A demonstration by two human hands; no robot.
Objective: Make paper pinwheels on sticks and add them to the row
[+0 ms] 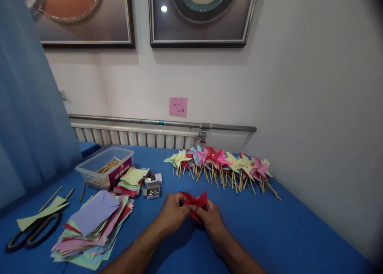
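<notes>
The bench, covered in blue cloth, is taken as landmark. Along its far edge, by the wall, a row of finished pinwheels on wooden sticks is laid. At the bench's left side a stack of coloured paper squares is spread, with scissors lying further left over a pale green strip. Behind the stack, a clear plastic tub holding sticks is set, and beside it a small open box of pins.

Step in hand, as judged: a red paper pinwheel is being folded, its corners gathered toward the centre. It is held just above the bench's near middle, between both hands. The next move is judged to call for a firm pinch on the gathered points so a pin can be passed through; a free hand would be needed for the pin box.

Both forearms are brought in from the near edge, converging. The left hand is closed on the paper's left side, fingers curled. The right hand is closed on the right side, thumb on top.
</notes>
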